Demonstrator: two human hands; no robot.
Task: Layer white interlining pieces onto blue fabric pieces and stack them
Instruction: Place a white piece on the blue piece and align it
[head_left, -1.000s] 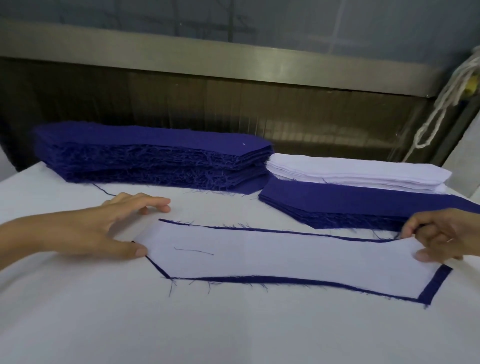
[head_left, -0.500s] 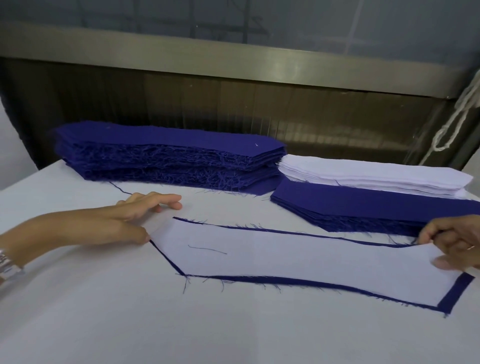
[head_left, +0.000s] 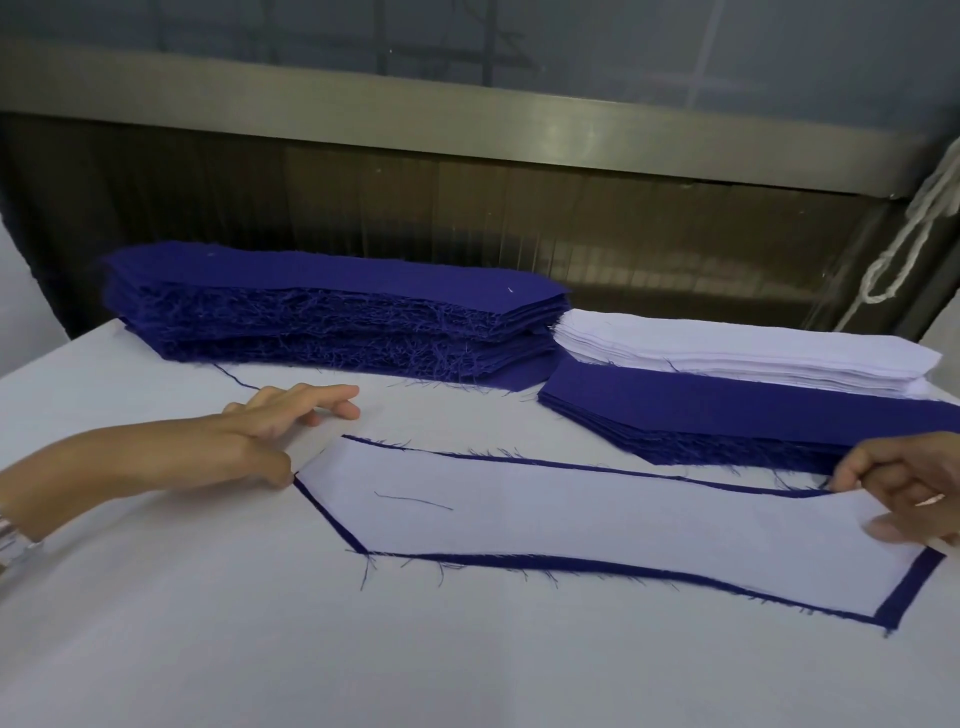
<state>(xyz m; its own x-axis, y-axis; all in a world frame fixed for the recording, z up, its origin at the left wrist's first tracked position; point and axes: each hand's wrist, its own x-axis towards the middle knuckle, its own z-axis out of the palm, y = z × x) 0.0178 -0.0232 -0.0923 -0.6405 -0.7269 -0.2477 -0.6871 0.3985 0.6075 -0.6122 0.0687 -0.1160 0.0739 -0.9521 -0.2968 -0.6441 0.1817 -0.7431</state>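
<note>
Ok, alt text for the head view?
A white interlining piece lies on a blue piece on a white table; the left hand touches its left tip, the right hand pinches its right end. Behind: a blue stack, and a white stack on more blue pieces.

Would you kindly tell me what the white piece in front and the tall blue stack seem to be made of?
The white piece looks like thin matte interlining, woven or not I cannot tell: it lies flat with clean edges. The tall blue stack looks like matte woven cloth: threads fray thickly from its cut edges.
</note>
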